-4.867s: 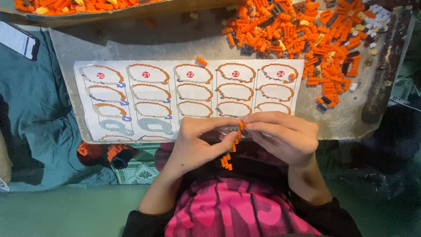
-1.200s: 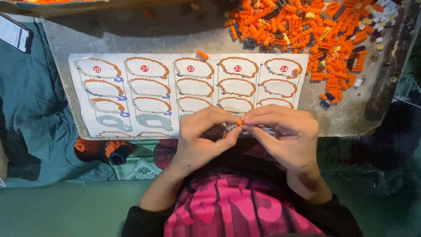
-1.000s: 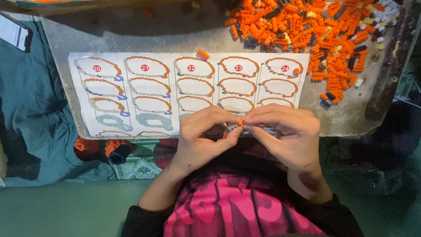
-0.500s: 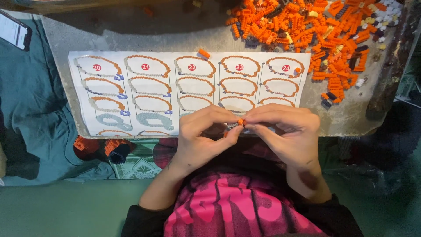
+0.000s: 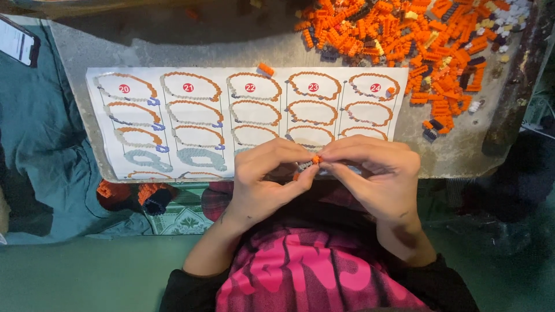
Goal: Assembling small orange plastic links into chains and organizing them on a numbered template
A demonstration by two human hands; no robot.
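Both hands meet over the instruction sheet's (image 5: 243, 121) near edge: left hand (image 5: 269, 179) and right hand (image 5: 373, 173) fingertips pinched tight on a small orange brick piece (image 5: 315, 159), brick pile (image 5: 416, 40) well beyond.

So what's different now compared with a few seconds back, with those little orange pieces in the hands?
About five seconds ago an orange strand of small bricks dangled below the fingers; now only a short orange and grey piece shows, pinched between the left hand and right hand. In the last second the hands barely moved. The instruction sheet, the lone orange brick on it and the orange brick pile stayed put.
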